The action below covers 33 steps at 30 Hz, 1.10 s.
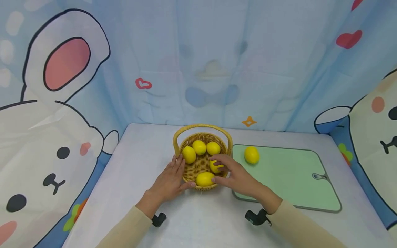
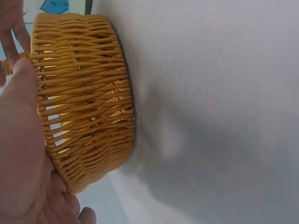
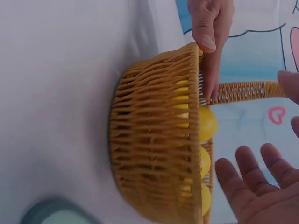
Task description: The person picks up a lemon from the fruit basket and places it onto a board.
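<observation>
My left hand [image 1: 169, 181] rests against the left side of a round wicker basket [image 1: 198, 168], its fingers stretched along the side near the handle's foot and its thumb at the front rim. Several yellow lemons lie inside, one of them a front lemon [image 1: 203, 179] lying lengthwise by the rim. Over the basket's right side hovers my right hand [image 1: 238, 177], fingers spread and nothing between them. It partly covers a lemon [image 1: 215, 167] at the right wall. In the right wrist view, the fingers [image 3: 247, 172] stand apart from the lemons [image 3: 207, 123] that show above the rim.
Right of the basket lies a pale green cutting board [image 1: 288, 175] with a dark rim and a metal-ringed hole. A single lemon [image 1: 252, 155] sits near its upper left corner. The basket's arched handle [image 1: 203, 126] rises at the back. Behind the white table [image 1: 149, 148] hangs a printed curtain [image 1: 198, 51].
</observation>
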Available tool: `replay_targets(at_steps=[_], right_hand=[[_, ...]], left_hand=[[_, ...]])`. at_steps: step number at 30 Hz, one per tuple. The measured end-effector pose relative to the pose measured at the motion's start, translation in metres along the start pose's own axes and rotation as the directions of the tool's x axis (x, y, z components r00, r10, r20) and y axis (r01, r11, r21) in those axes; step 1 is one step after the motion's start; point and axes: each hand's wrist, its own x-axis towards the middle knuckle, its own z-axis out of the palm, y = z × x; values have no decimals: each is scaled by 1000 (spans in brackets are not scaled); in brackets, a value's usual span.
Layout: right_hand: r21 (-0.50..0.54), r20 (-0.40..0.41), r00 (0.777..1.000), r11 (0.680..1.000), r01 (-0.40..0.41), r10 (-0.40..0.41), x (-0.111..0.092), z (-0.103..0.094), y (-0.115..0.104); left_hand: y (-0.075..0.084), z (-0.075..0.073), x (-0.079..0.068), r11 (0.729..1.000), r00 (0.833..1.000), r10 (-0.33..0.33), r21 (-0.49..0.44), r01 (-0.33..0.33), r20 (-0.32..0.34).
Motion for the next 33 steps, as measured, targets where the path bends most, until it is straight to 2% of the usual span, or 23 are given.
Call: replay_targets(at_steps=[6,15,21,25,29,33], right_hand=[[-11,133,987,996,-88,89,25,10,1],[-122,212,976,992,-29,55,39,21,9],[-231,222,972,973,-26,78,47,27,12],[-310,163,980,949,-59,114,51,35,13],[-410,34,990,905,-113,139,51,43,10],[-488,-70,989,860,-148,131,53,50,9]], left_hand=[[0,-3,0,1000,1000,18,-11,-18,-8],[-1,-3,-1,1000,1000,11,-23,-11,-1],[-3,-1,-2,1000,1000,6,-21,-6,-6],[-3,0,-3,1000,1000,7,-21,-7,-11],[-2,0,-3,1000,1000,10,-24,-10,-4],[-1,0,-2,1000,1000,13,-13,-13,-1]])
